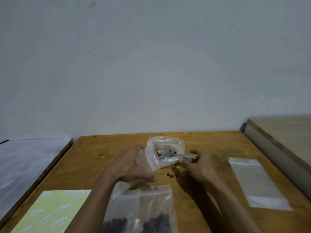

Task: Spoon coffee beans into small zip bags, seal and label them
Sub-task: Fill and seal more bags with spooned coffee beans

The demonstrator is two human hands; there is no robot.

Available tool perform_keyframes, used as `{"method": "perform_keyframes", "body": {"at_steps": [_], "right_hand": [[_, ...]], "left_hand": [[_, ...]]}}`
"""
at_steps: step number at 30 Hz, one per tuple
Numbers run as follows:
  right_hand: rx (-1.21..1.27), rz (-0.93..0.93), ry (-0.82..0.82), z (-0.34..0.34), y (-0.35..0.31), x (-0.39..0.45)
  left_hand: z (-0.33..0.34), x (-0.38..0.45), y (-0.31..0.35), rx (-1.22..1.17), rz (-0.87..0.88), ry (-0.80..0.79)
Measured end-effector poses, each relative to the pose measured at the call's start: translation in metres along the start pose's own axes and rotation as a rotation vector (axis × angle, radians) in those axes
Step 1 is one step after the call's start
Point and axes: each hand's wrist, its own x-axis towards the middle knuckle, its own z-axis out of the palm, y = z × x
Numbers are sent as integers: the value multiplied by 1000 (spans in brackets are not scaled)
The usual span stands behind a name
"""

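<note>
A clear plastic bag of coffee beans (165, 148) stands open in the middle of the wooden table (94, 169). My left hand (127, 165) grips a small zip bag (147, 161) beside its mouth. My right hand (197, 163) pinches the handle of a white plastic spoon (170, 154), whose bowl lies inside the open bag. A few loose beans (170, 175) lie on the table between my hands. Two small zip bags with beans (143, 209) lie at the front edge.
A yellow-green label sheet (50, 212) lies at the front left. A stack of empty zip bags (257, 182) lies at the right. A white-topped surface (25, 162) adjoins the table on the left, and a pale board (282, 140) rises on the right.
</note>
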Motion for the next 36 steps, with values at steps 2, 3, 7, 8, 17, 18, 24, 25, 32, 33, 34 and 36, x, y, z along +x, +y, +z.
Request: {"method": "perform_keyframes", "body": {"at_steps": [2, 3, 7, 8, 17, 18, 24, 25, 32, 33, 34, 36], "right_hand": [[142, 58, 28, 10, -2, 5], [179, 79, 66, 15, -3, 10], [237, 81, 144, 26, -12, 25], [193, 39, 165, 27, -14, 26], [-291, -555, 259, 16, -30, 21], [-323, -560, 252, 16, -29, 22], [-353, -524, 269, 19, -23, 19], [-367, -525, 279, 20, -23, 18], [-183, -496, 296, 15, -14, 14], [-179, -513, 306, 14, -12, 13], [-197, -534, 322, 14, -10, 12], [-212, -551, 368, 11, -5, 12]], "left_hand": [[2, 10, 7, -10, 11, -48], [3, 14, 10, -10, 13, -65], [8, 22, 15, -41, -20, -69], [8, 22, 15, -45, -26, -67], [7, 12, 9, -106, -55, -50], [7, 12, 8, -115, -58, -47], [10, 9, 10, -140, -59, -50], [10, 9, 10, -145, -60, -54], [12, 8, 10, -137, -53, -75], [12, 8, 10, -134, -49, -71], [12, 7, 10, -130, -48, -66], [12, 7, 12, -116, -41, -61]]}}
